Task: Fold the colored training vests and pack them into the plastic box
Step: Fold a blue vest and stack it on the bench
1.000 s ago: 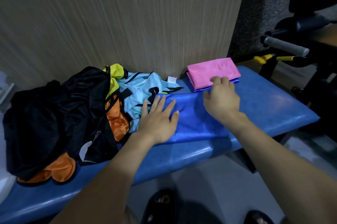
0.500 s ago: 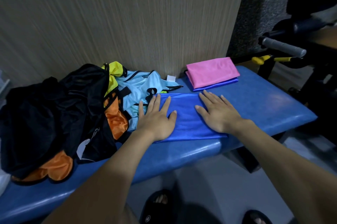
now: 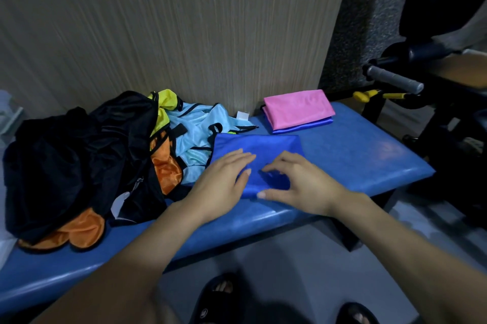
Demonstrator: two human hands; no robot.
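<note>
Right hand (image 3: 303, 186) slid inward, fingers pinching blue vest's (image 3: 258, 147) near edge; left hand (image 3: 224, 181) flat.

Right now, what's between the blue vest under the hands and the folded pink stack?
Only a bare strip of the blue bench, seen in the head view. The blue vest and the pink stack lie apart, nothing between them.

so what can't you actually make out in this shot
- Plastic box: head view shows only a pale blurred shape at the left edge; cannot confirm it.
- Heap of unfolded vests: count unclear, black fabric covers others.
- Blue vest: near edge hidden under left hand and right hand.
</note>
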